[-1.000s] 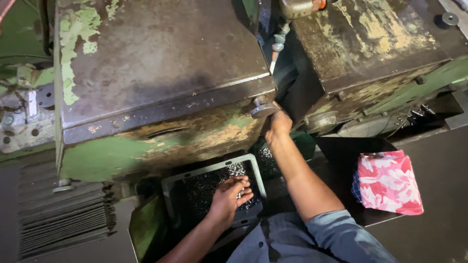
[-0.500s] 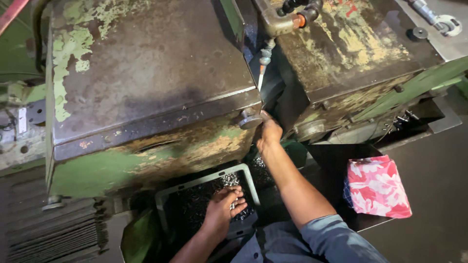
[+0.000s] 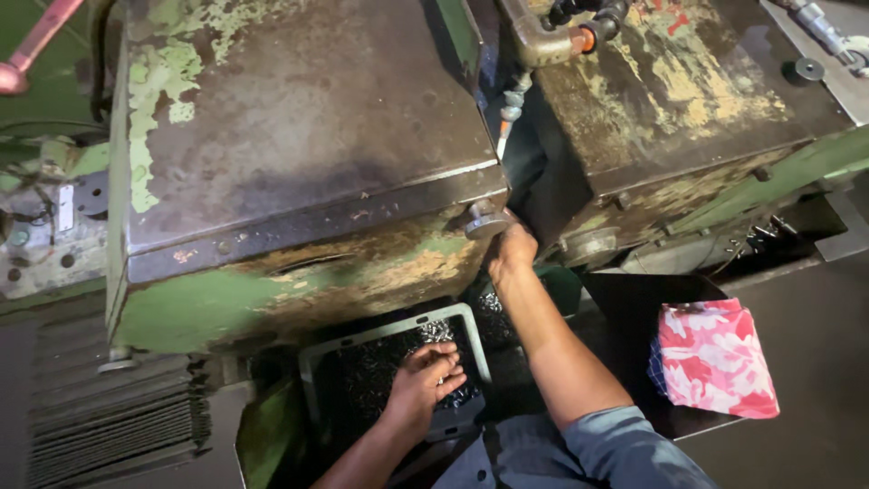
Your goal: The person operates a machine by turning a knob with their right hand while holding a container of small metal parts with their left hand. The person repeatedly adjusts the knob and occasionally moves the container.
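**Hands at a tray of small metal parts under a worn green machine**

A grey-rimmed tray (image 3: 396, 331) of small dark metal parts (image 3: 371, 380) sits low beneath the overhang of a green machine housing (image 3: 299, 181) with flaking paint. The left hand (image 3: 425, 380) rests in the tray, fingers curled loosely onto the parts; whether it pinches any cannot be told. The right hand (image 3: 511, 252) reaches up to a round metal knob (image 3: 484, 222) at the housing's lower corner, touching it, grip hidden from view. Between this housing and a second worn block (image 3: 670, 100) runs a dark gap with a pipe (image 3: 543, 41) and nozzle above. A pink patterned cloth (image 3: 715, 358) lies to the right on a dark surface. Ribbed grey covering (image 3: 109, 426) lies left.
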